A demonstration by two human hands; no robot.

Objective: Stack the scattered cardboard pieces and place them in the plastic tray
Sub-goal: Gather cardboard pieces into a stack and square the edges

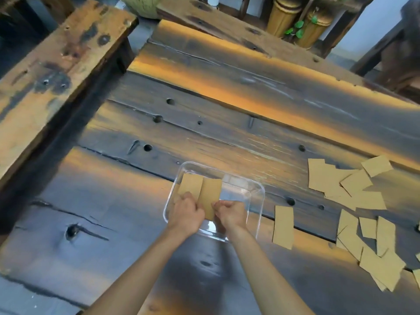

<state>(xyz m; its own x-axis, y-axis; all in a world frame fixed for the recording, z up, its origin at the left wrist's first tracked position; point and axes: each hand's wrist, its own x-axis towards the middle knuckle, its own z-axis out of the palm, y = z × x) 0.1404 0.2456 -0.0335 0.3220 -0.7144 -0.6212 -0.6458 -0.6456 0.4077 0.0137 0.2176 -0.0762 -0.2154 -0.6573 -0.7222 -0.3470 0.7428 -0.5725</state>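
Cardboard pieces (210, 196), flat, tan and roughly rectangular with plain matte faces, sit pinched between my two hands inside the clear plastic tray (259, 205). My left hand (186, 215) is closed on the near end of the left-hand piece, knuckles up, fingers curled under. My right hand (230, 213) is closed on the near end of the right-hand piece, thumb and fingers meeting over its edge. The two pieces lie side by side, long edges touching or slightly overlapping; I cannot tell which. Their far ends point toward the tray's far left corner.

The tray is transparent with rounded corners and rests on the dark plank table (136, 223), whose boards show orange streaks, cracks and round holes. Its right half holds no visible cardboard.

To the right of the tray, one single piece (283, 227) lies alone, just beside the tray wall. Farther right, loose pieces (345, 180) lie overlapping in a heap, and a second scattered group (372, 253) lies nearer to me, near the table's right edge.
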